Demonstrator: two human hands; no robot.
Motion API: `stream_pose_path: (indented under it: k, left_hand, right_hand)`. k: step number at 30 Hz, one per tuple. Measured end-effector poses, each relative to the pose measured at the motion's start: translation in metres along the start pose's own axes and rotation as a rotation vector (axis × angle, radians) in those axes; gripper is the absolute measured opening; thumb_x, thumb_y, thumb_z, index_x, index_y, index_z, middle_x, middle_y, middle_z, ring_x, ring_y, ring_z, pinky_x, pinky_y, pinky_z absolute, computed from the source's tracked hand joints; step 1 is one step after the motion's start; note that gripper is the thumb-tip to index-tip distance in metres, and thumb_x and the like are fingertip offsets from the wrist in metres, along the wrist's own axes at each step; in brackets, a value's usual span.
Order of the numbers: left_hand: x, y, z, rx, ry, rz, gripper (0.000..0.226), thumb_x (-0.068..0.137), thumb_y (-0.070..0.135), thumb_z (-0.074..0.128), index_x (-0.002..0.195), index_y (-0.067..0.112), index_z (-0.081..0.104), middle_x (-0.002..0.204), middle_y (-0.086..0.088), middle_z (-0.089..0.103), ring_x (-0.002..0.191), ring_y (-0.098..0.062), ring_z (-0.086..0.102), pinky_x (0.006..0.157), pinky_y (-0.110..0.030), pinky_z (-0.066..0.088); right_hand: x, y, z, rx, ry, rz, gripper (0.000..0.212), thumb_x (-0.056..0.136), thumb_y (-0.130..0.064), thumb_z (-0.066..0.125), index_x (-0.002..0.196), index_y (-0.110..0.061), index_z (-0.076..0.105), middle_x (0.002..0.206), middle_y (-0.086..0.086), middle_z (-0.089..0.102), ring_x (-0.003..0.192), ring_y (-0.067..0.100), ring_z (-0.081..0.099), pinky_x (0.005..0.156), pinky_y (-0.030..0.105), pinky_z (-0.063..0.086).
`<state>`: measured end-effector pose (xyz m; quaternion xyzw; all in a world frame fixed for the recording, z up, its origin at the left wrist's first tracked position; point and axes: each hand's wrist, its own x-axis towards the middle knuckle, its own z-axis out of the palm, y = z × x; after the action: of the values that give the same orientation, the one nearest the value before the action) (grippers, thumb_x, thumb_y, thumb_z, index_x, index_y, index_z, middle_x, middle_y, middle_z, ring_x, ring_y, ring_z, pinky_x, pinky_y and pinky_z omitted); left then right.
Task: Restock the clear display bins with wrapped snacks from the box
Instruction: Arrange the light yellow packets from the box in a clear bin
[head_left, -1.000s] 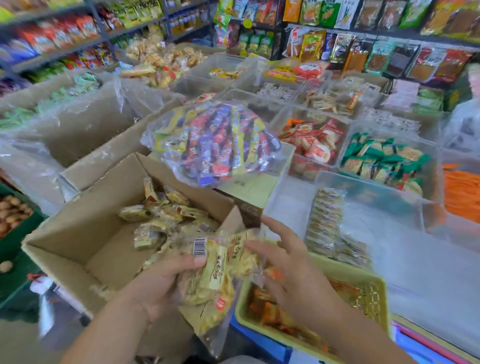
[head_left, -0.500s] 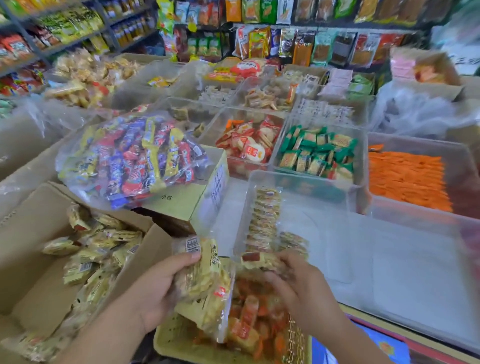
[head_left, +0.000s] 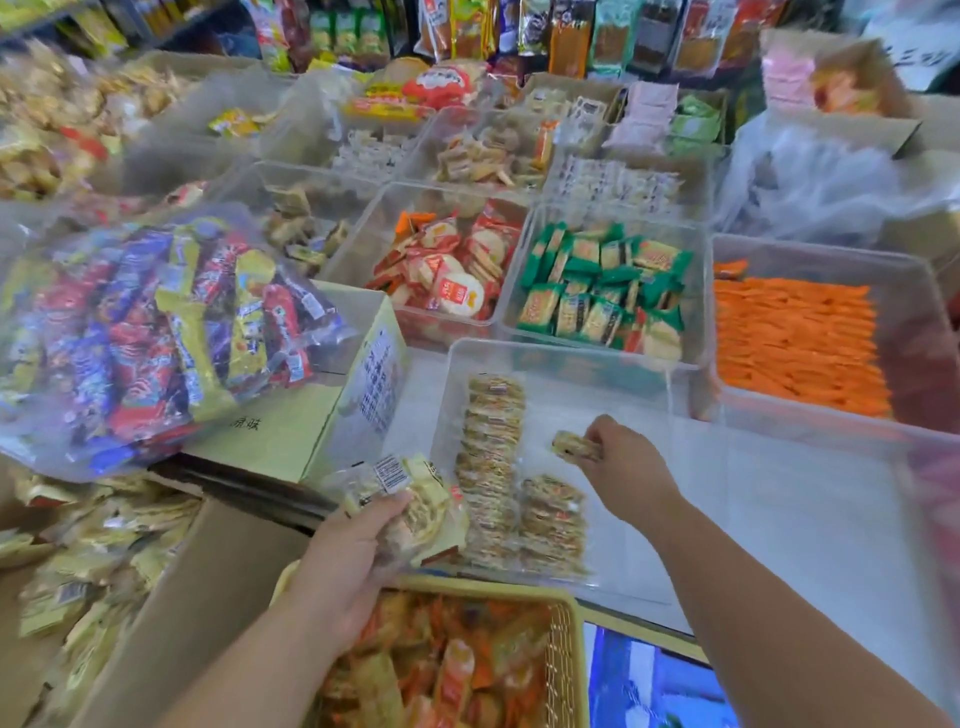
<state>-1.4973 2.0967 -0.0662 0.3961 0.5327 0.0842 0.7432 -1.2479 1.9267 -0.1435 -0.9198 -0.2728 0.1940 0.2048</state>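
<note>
**1. Woven basket** (head_left: 567, 654), nearest: holding orange and red packets, lying under the left forearm.

**2. Left hand** (head_left: 343, 566): fingers curling round a bag of wrapped snacks (head_left: 415, 499), keeping the hold seen half a second ago. The bag is now hanging at the near left corner of the clear bin (head_left: 561, 349).

**3. Right hand** (head_left: 628, 467): half a second ago at the bag's mouth, now reaching out over the bin. Thumb and fingers are pinching one wrapped snack (head_left: 571, 447), just right of the long row (head_left: 493, 441) and just beyond the short row (head_left: 553, 519). Whether the snack is touching the bin floor cannot be told.

**4. Open room:** the bin floor is lying bare from both rows to the right wall. The far wall is standing near the long row's far end.

**5. Cardboard box** (head_left: 208, 571), left: carrying loose yellow-wrapped pieces (head_left: 93, 561), its wall running just beside the basket.

**6. Pale carton** (head_left: 291, 431), beyond the left hand: standing just beside the bin's left wall and bearing a sack of mixed bars (head_left: 156, 332) that is overhanging its left edge.

**7. Far bins**, bordering the clear bin's far wall: red-wrapped crackers (head_left: 441, 270), green-wrapped packets (head_left: 602, 291), orange sticks (head_left: 795, 338).
</note>
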Motion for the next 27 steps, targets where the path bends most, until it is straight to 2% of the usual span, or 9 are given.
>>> stream_pose_path:
  k: [3, 6, 8, 11, 16, 20, 22, 24, 27]
  left_hand:
    - [0.008, -0.005, -0.002, 0.131, 0.004, 0.043, 0.041, 0.093, 0.015, 0.072, 0.132, 0.009, 0.062, 0.111, -0.01, 0.078, 0.102, -0.027, 0.075, 0.083, -0.042, 0.059]
    - [0.01, -0.011, -0.008, 0.234, 0.009, 0.084, 0.043, 0.092, 0.018, 0.074, 0.132, 0.026, 0.06, 0.106, -0.005, 0.08, 0.094, -0.026, 0.078, 0.093, -0.052, 0.059]
    - [0.011, -0.012, -0.011, 0.247, -0.012, 0.084, 0.042, 0.092, 0.02, 0.074, 0.13, 0.03, 0.061, 0.105, -0.003, 0.08, 0.093, -0.026, 0.078, 0.093, -0.052, 0.058]
    - [0.012, -0.011, -0.013, 0.213, -0.058, 0.067, 0.04, 0.093, 0.019, 0.072, 0.13, 0.031, 0.061, 0.108, -0.003, 0.08, 0.097, -0.023, 0.077, 0.088, -0.045, 0.059]
    - [0.008, -0.01, -0.014, 0.169, -0.069, 0.073, 0.038, 0.094, 0.018, 0.071, 0.129, 0.03, 0.06, 0.11, -0.001, 0.079, 0.097, -0.019, 0.077, 0.077, -0.037, 0.057]
    - [0.005, -0.01, -0.013, 0.129, -0.09, 0.079, 0.034, 0.094, 0.016, 0.069, 0.124, 0.028, 0.061, 0.108, -0.001, 0.08, 0.093, -0.018, 0.078, 0.062, -0.028, 0.061]
    - [0.006, -0.009, -0.013, 0.109, -0.092, 0.08, 0.032, 0.095, 0.015, 0.069, 0.123, 0.028, 0.062, 0.107, -0.001, 0.08, 0.092, -0.017, 0.078, 0.06, -0.024, 0.06]
    - [0.007, -0.009, -0.012, 0.098, -0.093, 0.079, 0.032, 0.095, 0.016, 0.069, 0.125, 0.025, 0.063, 0.109, -0.002, 0.079, 0.096, -0.018, 0.077, 0.068, -0.03, 0.062]
    - [0.007, -0.008, -0.012, 0.039, -0.105, 0.067, 0.04, 0.088, 0.018, 0.072, 0.127, 0.021, 0.064, 0.113, -0.005, 0.078, 0.101, -0.02, 0.076, 0.082, -0.039, 0.057]
  right_hand:
    - [0.02, -0.002, 0.017, -0.123, -0.119, -0.017, 0.018, 0.092, -0.029, 0.065, 0.093, -0.023, 0.048, 0.085, 0.0, 0.056, 0.08, 0.024, 0.052, 0.062, 0.032, 0.037]
    - [0.03, -0.002, 0.032, -0.157, -0.276, -0.019, 0.023, 0.092, -0.031, 0.066, 0.099, -0.021, 0.046, 0.089, 0.002, 0.056, 0.083, 0.024, 0.053, 0.062, 0.034, 0.039]
    - [0.034, -0.002, 0.036, -0.109, -0.403, -0.022, 0.025, 0.095, -0.03, 0.062, 0.108, -0.02, 0.044, 0.095, 0.004, 0.058, 0.086, 0.026, 0.055, 0.064, 0.034, 0.041]
    - [0.037, -0.004, 0.037, -0.075, -0.552, -0.057, 0.039, 0.1, -0.031, 0.055, 0.136, -0.021, 0.045, 0.126, 0.009, 0.06, 0.105, 0.029, 0.057, 0.081, 0.035, 0.045]
    - [0.038, -0.009, 0.035, -0.13, -0.679, -0.05, 0.044, 0.102, -0.029, 0.041, 0.145, -0.022, 0.046, 0.146, 0.009, 0.05, 0.128, 0.029, 0.048, 0.101, 0.037, 0.04]
    - [0.039, -0.013, 0.034, -0.146, -0.734, -0.044, 0.045, 0.105, -0.034, 0.033, 0.145, -0.018, 0.044, 0.147, 0.011, 0.048, 0.128, 0.029, 0.047, 0.105, 0.039, 0.039]
    - [0.035, -0.017, 0.039, -0.154, -0.723, -0.047, 0.047, 0.104, -0.037, 0.03, 0.145, -0.018, 0.042, 0.147, 0.013, 0.047, 0.126, 0.031, 0.048, 0.105, 0.041, 0.039]
    - [0.03, -0.019, 0.045, -0.179, -0.685, -0.054, 0.049, 0.103, -0.04, 0.029, 0.145, -0.018, 0.04, 0.145, 0.015, 0.045, 0.124, 0.035, 0.046, 0.104, 0.044, 0.04]
    - [0.023, -0.019, 0.051, -0.17, -0.601, -0.046, 0.055, 0.101, -0.043, 0.031, 0.152, -0.024, 0.034, 0.152, 0.013, 0.039, 0.134, 0.036, 0.039, 0.109, 0.048, 0.036]
